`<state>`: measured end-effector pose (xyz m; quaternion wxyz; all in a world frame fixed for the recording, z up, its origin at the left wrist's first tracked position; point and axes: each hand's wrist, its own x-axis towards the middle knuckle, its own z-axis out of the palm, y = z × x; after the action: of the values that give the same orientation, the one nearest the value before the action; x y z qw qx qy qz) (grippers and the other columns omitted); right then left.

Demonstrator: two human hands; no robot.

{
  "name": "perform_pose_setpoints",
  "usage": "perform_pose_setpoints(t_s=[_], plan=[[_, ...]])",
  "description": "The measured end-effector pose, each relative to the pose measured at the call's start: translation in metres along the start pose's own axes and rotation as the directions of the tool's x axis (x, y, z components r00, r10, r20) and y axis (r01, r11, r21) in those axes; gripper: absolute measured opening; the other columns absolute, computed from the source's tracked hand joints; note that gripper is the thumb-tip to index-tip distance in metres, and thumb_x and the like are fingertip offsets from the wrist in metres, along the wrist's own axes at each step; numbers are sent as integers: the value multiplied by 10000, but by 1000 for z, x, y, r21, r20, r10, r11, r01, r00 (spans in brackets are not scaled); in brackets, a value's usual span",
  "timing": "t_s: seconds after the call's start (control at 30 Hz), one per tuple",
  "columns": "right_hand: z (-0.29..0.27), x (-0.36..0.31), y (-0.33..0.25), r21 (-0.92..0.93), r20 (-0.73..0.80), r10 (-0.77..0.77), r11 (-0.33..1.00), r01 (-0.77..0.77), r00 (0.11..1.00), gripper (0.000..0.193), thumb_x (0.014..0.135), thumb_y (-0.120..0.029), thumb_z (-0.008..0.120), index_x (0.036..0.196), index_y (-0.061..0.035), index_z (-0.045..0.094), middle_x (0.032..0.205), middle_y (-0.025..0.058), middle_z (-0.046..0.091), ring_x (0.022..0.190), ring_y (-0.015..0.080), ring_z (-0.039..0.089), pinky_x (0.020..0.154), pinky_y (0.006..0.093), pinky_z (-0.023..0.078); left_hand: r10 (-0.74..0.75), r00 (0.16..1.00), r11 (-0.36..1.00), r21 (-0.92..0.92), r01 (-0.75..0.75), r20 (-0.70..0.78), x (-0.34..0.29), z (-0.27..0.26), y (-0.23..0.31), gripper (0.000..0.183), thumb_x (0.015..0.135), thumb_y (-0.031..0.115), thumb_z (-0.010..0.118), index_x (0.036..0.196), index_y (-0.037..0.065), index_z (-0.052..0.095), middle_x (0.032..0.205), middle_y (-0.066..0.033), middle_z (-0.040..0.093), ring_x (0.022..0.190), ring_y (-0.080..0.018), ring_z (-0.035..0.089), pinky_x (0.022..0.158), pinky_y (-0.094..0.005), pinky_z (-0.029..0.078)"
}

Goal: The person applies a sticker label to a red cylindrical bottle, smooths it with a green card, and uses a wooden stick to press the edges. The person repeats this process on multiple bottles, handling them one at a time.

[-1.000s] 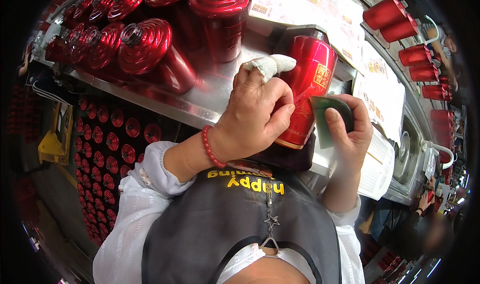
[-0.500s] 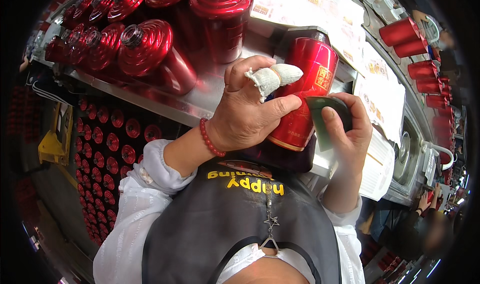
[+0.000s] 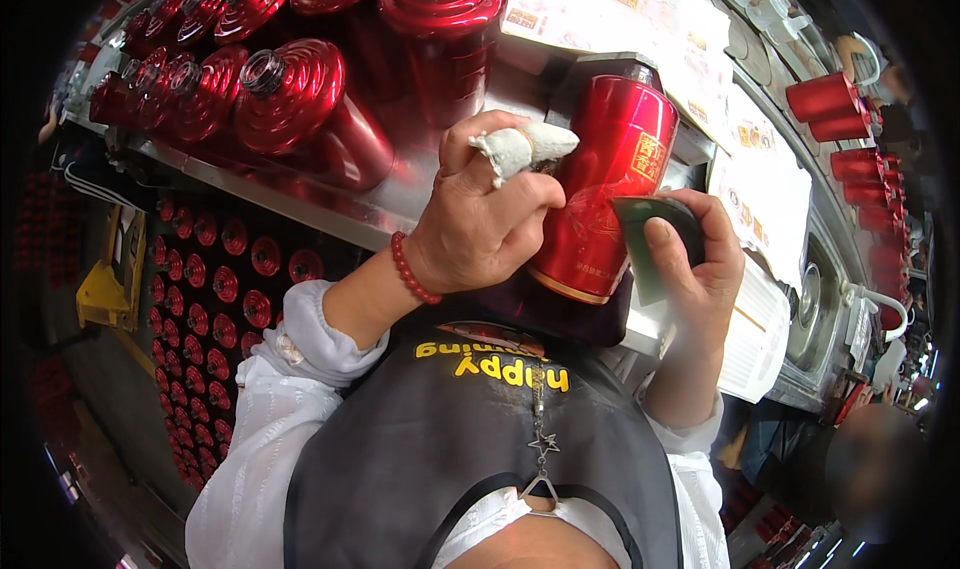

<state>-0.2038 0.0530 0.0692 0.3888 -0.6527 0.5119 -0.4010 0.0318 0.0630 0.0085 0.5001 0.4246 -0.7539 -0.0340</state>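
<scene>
A red cylindrical bottle with gold lettering lies tilted in front of me, neck away, on a dark support. My right hand grips a dark green flat scraper, its edge against the bottle's right side. My left hand is beside the bottle's left side, thumb bent in and fingers curled; whatever it may pinch is hidden. A white cloth finger cover sits on one of its fingers. On the bottle between the hands, the surface looks wrinkled and shiny, like thin film.
Several red bottles with ringed shoulders stand on the metal table at left. Printed sheets lie at far right. Below left are rows of bottles and a yellow pallet jack. Red cylinders stand at right.
My left hand has drawn back to the left, its thumb lifting off the bottle. The right hand and scraper stay put. At far right, a person's hands have gone from view.
</scene>
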Motion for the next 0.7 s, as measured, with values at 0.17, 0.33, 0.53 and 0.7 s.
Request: perform_pose_setpoints(t_s=[0.17, 0.33, 0.53, 0.7], plan=[[0, -1, 1, 33, -3, 7, 999, -7, 1000, 244, 909, -139, 771, 1076, 8, 670, 885, 63, 722, 795, 115, 665, 733, 253, 536, -11, 1000, 997, -71, 9, -22, -5, 0, 8, 239, 756, 18, 696, 952, 152, 666, 1263, -111, 660, 1227, -342, 499, 1018, -463, 426], [0, -1, 3, 24, -5, -22, 999, 22, 1000, 237, 912, -131, 767, 1076, 9, 669, 896, 59, 723, 800, 110, 661, 739, 254, 537, 123, 992, 992, -9, -123, 34, -17, -4, 18, 323, 900, 179, 700, 1214, 107, 687, 1305, -160, 657, 1204, -336, 511, 994, -463, 429], [-4, 0, 3, -11, -8, -56, 998, 56, 998, 236, 907, -130, 768, 1071, 9, 671, 886, 58, 720, 797, 111, 657, 744, 249, 532, -141, 986, 989, 62, 136, 85, -36, -15, 17, 390, 981, 253, 636, 1294, 21, 655, 1254, -144, 654, 1172, -317, 530, 1021, -442, 393], [-12, 10, -7, -245, 2, -242, 941, 236, 970, 211, 895, -97, 783, 1057, 2, 690, 876, 77, 706, 787, 124, 654, 728, 262, 522, -318, 938, 894, 372, 248, 140, -37, -8, -8, 415, 958, 249, 663, 1319, 46, 632, 1199, -195, 608, 1086, -370, 518, 986, -470, 409]])
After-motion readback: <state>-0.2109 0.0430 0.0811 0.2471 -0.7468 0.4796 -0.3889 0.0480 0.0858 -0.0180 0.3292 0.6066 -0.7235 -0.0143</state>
